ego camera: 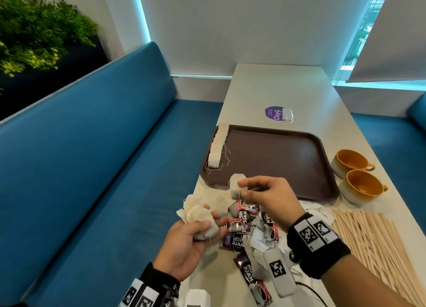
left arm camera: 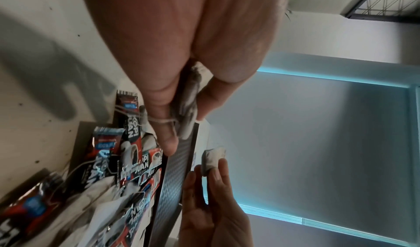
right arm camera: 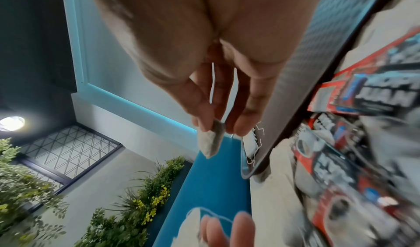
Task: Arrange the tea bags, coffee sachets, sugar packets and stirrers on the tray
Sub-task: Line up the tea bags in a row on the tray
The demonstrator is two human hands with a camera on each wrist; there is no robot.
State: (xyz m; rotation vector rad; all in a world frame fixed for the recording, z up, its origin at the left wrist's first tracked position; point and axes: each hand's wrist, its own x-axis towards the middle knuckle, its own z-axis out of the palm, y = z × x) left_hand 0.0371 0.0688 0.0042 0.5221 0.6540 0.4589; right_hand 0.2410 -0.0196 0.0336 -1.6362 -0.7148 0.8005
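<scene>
A brown tray (ego camera: pixel 276 159) lies on the pale table, with a row of tea bags (ego camera: pixel 217 145) along its left rim. My right hand (ego camera: pixel 265 193) pinches a single tea bag (ego camera: pixel 235 185) just above the tray's near left corner; the right wrist view shows that tea bag (right arm camera: pixel 210 141) between thumb and fingers. My left hand (ego camera: pixel 196 235) grips a bunch of tea bags (ego camera: pixel 198 216) over the table's left edge, seen as tea bags (left arm camera: pixel 187 107) in the left wrist view. Red and black coffee sachets (ego camera: pixel 244 228) and white sugar packets (ego camera: pixel 315 208) lie heaped below my hands. Wooden stirrers (ego camera: pixel 378 244) are spread at the right.
Two orange-lined cups (ego camera: pixel 355 175) stand right of the tray. A purple sticker (ego camera: pixel 275 113) with a small packet beside it sits beyond the tray. A blue bench (ego camera: pixel 92 168) runs along the table's left side, with plants (ego camera: pixel 34 34) behind it.
</scene>
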